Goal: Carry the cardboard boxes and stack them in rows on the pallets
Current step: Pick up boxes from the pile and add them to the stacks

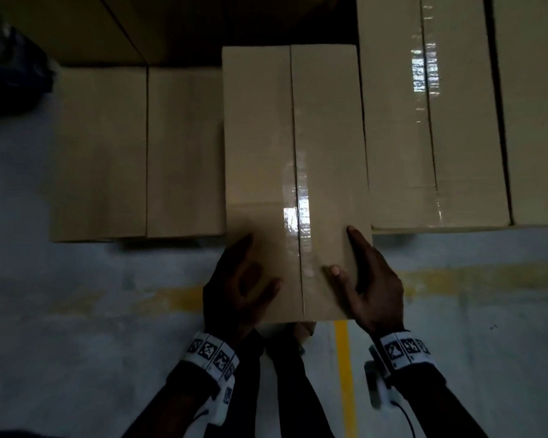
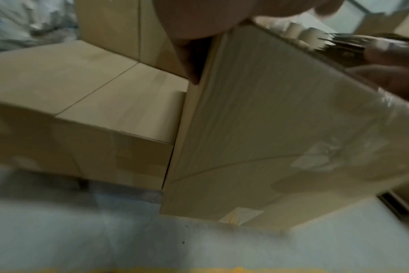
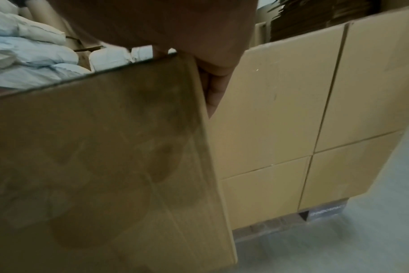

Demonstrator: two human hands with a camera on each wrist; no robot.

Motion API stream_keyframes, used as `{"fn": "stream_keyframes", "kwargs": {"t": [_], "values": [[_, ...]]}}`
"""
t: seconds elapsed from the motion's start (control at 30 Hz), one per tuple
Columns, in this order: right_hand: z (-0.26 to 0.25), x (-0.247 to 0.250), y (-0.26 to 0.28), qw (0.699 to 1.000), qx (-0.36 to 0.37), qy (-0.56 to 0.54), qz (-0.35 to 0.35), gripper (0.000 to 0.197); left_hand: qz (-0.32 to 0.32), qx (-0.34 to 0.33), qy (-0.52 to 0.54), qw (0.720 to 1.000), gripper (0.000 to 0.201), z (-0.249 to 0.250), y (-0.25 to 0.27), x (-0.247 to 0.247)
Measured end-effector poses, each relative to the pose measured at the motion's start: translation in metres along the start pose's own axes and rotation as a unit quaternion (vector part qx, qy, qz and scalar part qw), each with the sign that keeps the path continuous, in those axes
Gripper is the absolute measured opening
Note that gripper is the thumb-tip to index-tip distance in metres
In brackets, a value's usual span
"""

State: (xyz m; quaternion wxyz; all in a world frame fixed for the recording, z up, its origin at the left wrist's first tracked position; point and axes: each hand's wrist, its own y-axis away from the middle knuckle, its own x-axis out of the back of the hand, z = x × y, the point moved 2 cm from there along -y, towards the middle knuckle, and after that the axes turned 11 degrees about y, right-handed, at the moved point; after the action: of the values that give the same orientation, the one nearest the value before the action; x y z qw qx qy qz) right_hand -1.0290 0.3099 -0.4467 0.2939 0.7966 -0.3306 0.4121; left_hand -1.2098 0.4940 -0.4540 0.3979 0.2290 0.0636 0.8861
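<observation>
Hands grip one box (image 1: pixel 295 172) at its near end: left hand (image 1: pixel 234 292) on the left edge, right hand (image 1: pixel 374 286) on the right, fingers (image 1: pixel 358 241) curled round the sides. Beyond the fingers, stacked boxes (image 1: pixel 140 150) flank it on a pallet (image 3: pixel 325 212).

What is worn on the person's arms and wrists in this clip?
Both arms wear dark long sleeves. Each wrist carries a white band printed with square black-and-white markers; the right band matches. A white device with a thin dark cable sits below the right wrist.
</observation>
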Motion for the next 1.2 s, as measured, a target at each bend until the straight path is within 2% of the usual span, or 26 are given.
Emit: {"fn": "stream_keyframes", "kwargs": {"t": [0.1,0.17,0.23,0.3,0.33,0.4,0.5,0.6,0.8,0.93,1.1,1.2], "values": [[0.000,0.003,0.007,0.999,-0.022,0.034,-0.028,0.078,-0.016,0.020,0.086,0.996,0.094,-0.001,0.001,0.001],[0.003,0.006,0.020,0.998,-0.016,0.063,-0.028,0.085,-0.049,0.016,0.104,0.993,0.109,-0.009,0.005,0.009],[0.011,0.008,0.036,0.994,0.043,0.099,-0.011,0.096,-0.087,-0.018,0.011,0.996,0.127,-0.019,0.010,0.021],[0.021,0.007,0.050,0.978,0.125,0.164,-0.025,0.103,-0.136,-0.037,-0.091,0.986,0.142,-0.026,0.014,0.032],[0.026,0.006,0.054,0.967,0.155,0.196,-0.040,0.103,-0.158,-0.042,-0.136,0.977,0.144,-0.030,0.016,0.035],[0.035,0.002,0.056,0.949,0.194,0.242,-0.059,0.096,-0.177,-0.065,-0.197,0.962,0.135,-0.039,0.017,0.039],[0.044,0.001,0.047,0.937,0.213,0.274,-0.049,0.080,-0.162,-0.089,-0.208,0.961,0.124,-0.050,0.010,0.041],[0.047,-0.001,0.037,0.928,0.223,0.295,-0.034,0.081,-0.144,-0.102,-0.205,0.963,0.122,-0.044,0.003,0.042],[0.051,0.005,0.016,0.909,0.252,0.332,-0.030,0.085,-0.152,-0.094,-0.172,0.969,0.116,-0.042,-0.008,0.044],[0.047,0.013,-0.009,0.908,0.254,0.332,-0.014,0.074,-0.153,-0.064,-0.157,0.974,0.118,-0.044,-0.025,0.044],[0.039,0.018,-0.046,0.905,0.235,0.353,-0.025,0.087,-0.154,-0.077,-0.181,0.968,0.108,-0.030,-0.058,0.044],[0.032,0.020,-0.066,0.913,0.227,0.339,-0.019,0.097,-0.160,-0.076,-0.175,0.968,0.109,-0.017,-0.078,0.047]]}}
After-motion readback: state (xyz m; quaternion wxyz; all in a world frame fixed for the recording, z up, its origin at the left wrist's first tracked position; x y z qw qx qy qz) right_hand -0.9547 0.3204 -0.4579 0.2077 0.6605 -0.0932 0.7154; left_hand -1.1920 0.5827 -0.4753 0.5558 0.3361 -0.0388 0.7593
